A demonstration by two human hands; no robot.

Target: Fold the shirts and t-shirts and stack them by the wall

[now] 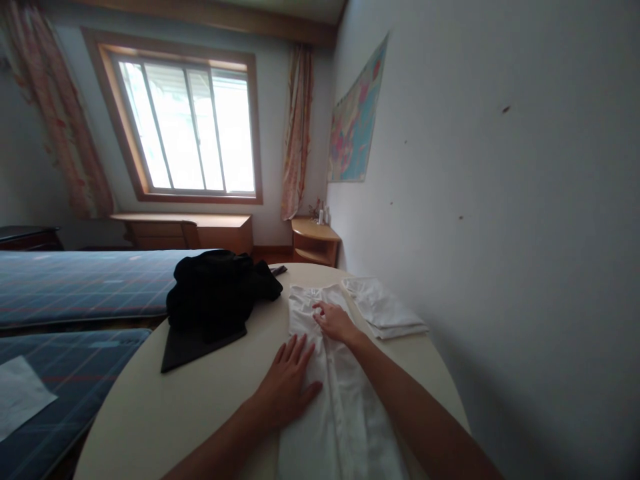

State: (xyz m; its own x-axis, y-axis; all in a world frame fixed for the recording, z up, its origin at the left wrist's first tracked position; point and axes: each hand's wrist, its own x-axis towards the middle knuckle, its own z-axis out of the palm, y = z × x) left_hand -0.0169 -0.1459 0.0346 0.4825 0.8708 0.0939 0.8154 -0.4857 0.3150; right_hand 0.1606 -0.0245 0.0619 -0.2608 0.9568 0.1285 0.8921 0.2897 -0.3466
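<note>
- The long white garment [345, 407] lies lengthwise on the round, cream worktop [200, 413], its near end running towards the person and out of my sight.
- The left hand [290, 381] rests palm down along the garment's left edge, fingers spread a little and the thumb well out to the side.
- The right hand [334, 321] is farther up, over the garment's far part; its fingers are loosely curled, and I can't tell whether they pinch any cloth.
- Just right of the garment's far end, a folded white garment [390, 310] lies near the wall.
- To the left, well apart from the left hand, sits a heap of black clothing [215, 290], with a flat dark piece [193, 350] poking out under it.
- Beyond the worktop's left side I see 2 blue plaid mattresses [85, 280], a white sheet [23, 393] on the nearer of them.
- A map [357, 123] hangs on the right-hand wall, near the window [187, 127].
</note>
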